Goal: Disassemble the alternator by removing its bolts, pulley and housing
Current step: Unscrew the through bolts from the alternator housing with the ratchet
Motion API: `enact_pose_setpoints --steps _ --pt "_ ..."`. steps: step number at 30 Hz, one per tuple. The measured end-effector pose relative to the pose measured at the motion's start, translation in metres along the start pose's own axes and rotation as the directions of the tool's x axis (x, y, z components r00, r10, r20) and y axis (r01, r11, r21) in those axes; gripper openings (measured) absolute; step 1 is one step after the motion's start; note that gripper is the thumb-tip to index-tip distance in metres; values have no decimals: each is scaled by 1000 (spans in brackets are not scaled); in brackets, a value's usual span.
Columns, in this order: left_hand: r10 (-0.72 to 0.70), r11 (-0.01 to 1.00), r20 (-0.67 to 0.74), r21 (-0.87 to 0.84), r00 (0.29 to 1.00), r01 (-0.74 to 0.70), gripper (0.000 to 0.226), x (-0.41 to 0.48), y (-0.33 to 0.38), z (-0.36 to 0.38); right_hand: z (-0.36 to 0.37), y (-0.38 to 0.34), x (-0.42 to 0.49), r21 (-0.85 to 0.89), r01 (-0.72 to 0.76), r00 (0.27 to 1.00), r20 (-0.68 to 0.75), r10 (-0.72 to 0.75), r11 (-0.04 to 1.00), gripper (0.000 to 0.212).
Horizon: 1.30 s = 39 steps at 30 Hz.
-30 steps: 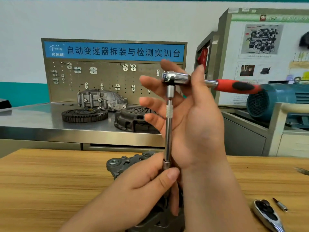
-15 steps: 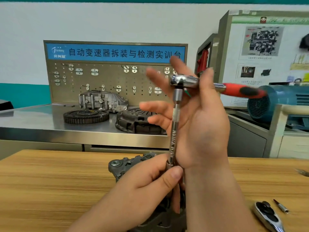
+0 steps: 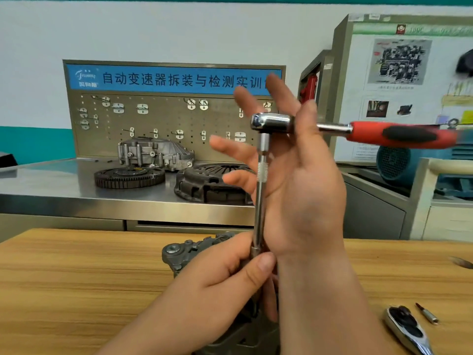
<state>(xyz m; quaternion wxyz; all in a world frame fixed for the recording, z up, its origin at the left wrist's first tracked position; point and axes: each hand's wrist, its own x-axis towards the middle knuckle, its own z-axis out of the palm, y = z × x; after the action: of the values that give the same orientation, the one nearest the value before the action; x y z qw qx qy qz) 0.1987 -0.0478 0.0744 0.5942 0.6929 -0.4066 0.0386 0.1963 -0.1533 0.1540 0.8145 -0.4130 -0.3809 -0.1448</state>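
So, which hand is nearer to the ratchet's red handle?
Right. The right hand touches the ratchet beside its red handle; the left hand grips the lower end of the extension bar, well below.

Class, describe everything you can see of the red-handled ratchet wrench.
The ratchet wrench has a shiny chrome head and a red and black handle pointing right, roughly level. A long chrome extension bar drops upright toward the alternator. The right hand lays its thumb across the neck, fingers spread; the left hand pinches the bar's lower end.

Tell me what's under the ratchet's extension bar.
Only the left hand, pinching the foot of the bar, and the alternator around it show. What the bar's tip meets is covered by that hand.
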Motion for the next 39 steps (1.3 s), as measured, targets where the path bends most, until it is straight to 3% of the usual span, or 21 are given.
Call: enact_pose_setpoints --steps 2,4,8,10,14,18,25,27,30,33,37,39 --pt "7 1000 7 11 1000 -7 29 0 0 0 -3 0 1 16 -97 995 19 97 995 57" --pt "5 999 8 48 1000 -5 28 0 -2 0 -4 1 1 -32 -102 995 17 103 994 58" --pt "-27 999 -12 43 1000 27 30 2 -5 1 -1 2 0 -222 146 989 28 -143 964 30" --pt "-20 997 -22 70 1000 22 29 2 -5 2 -2 1 1 -202 206 979 52 -200 957 26" --pt "3 1000 -15 28 1000 -3 26 0 -2 2 -5 -2 1 4 24 997 67 -25 1000 41" --pt "12 998 5 63 1000 -12 30 -2 1 3 -8 0 1 -8 -117 989 87 117 993 61" --pt "-68 994 -27 85 997 71 37 0 3 4 -6 -6 1 -184 215 975 92 -201 959 26" --pt "-72 994 -28 78 997 74 35 0 3 5 -8 -7 2 -131 173 984 70 -165 976 29" --pt "-61 996 -45 67 997 64 33 -1 3 5 -9 -4 1 -30 -9 998 61 11 1000 48" --pt "-46 988 -44 145 998 52 38 -2 2 4 -11 -1 1 -76 -93 994 46 97 993 62" --pt "-61 982 -65 173 996 72 35 0 1 5 -7 0 1 -227 148 989 39 -143 963 35" --pt "-70 984 -57 158 996 79 34 1 2 6 -7 -2 1 -248 243 970 64 -234 938 33"
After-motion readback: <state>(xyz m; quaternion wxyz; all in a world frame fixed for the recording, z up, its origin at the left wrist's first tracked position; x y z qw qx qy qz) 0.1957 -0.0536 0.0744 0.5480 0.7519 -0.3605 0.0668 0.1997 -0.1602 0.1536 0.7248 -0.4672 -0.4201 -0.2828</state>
